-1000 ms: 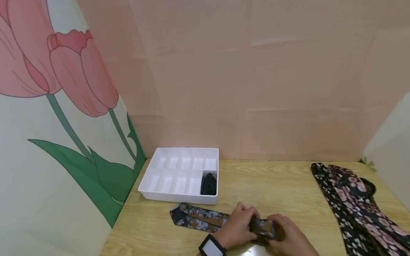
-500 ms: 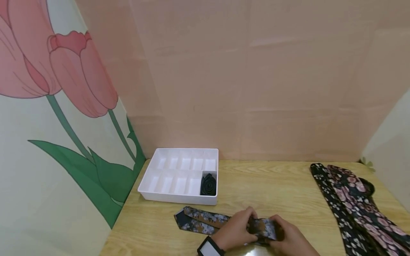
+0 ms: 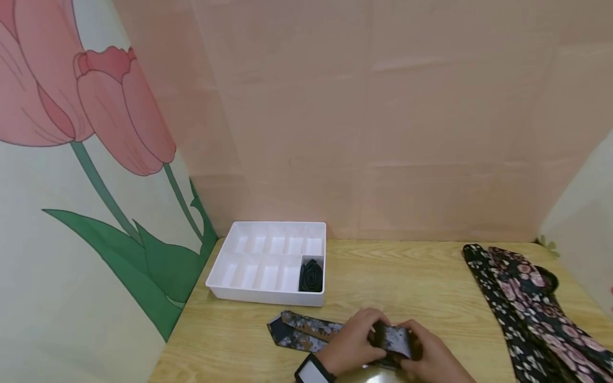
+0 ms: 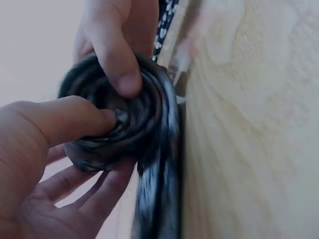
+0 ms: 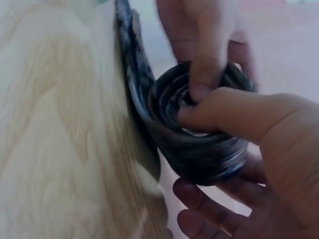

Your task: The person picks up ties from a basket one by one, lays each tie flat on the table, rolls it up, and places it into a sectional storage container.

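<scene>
A brown and dark necktie (image 3: 308,329) with pale flowers lies folded double on the table, its one end wound into a thick roll (image 3: 396,340). My left hand (image 3: 351,340), a black-strapped device on its wrist, grips the roll from the left. From the right, my right hand (image 3: 431,354) holds the same roll. Both thumbs press into the coil's centre in the left wrist view, where the spiral layers (image 4: 157,107) show. Fingers of the right hand (image 5: 279,149) curl under the coil in the right wrist view. The flat tail runs out past my left hand.
Behind the tie stands a white divided tray (image 3: 268,297); a dark rolled necktie (image 3: 312,276) sits in its front right compartment. Several floral neckties (image 3: 531,303) lie lengthwise on the right of the wooden table (image 3: 407,282). A pinkish sheet (image 3: 373,133) backs the table.
The flat tail of the necktie has slid right toward my hands as the roll turned between them. Both hands stay in nearly the same place. The tray has not moved.
</scene>
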`<state>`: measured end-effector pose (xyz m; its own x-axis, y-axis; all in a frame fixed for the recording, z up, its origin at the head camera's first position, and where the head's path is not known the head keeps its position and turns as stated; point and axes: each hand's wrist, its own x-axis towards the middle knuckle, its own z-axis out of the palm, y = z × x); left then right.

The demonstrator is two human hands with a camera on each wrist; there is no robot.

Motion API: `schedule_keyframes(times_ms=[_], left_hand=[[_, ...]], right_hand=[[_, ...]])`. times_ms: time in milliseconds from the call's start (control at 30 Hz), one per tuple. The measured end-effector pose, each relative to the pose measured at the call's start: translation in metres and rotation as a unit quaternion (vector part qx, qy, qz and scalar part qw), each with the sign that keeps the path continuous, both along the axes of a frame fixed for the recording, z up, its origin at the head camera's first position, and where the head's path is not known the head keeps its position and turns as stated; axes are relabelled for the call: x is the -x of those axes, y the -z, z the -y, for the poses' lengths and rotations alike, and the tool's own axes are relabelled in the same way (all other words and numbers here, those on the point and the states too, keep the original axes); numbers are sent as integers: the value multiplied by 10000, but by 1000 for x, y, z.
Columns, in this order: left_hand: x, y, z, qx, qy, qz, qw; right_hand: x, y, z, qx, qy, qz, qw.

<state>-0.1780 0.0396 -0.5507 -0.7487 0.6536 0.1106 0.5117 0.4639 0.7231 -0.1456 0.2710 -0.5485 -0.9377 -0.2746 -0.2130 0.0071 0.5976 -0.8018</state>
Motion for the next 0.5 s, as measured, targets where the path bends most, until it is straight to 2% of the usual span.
schedule_keyframes(times_ms=[67,100,133,167,267,367,400,433,500], left_hand=[[1,3,3,-214,-125,548,9982],[1,3,5,-187,-177,673,9974],[1,3,6,-85,-202,660,9976],[1,2,6,66,-201,539,9983],[-2,-4,5,616,-27,-352,9975],[-6,-11,2,618,174,-894,9939],[-7,-12,2,512,192,-921,9942],[-8,-13,2,339,189,-805,9960],[-8,-14,4,-90,126,-391,9991]], right_hand=[[0,1,1,57,56,49,10000],[0,1,1,67,52,57,9999],[0,1,2,55,31,38,10000],[0,0,2,28,-12,3,10000],[1,0,2,-31,-213,-133,9997],[0,0,1,-50,-353,-262,9990],[0,0,1,-46,-370,-275,9989],[-1,0,1,-23,-370,-274,9989],[-1,-1,0,55,-336,-205,9992]])
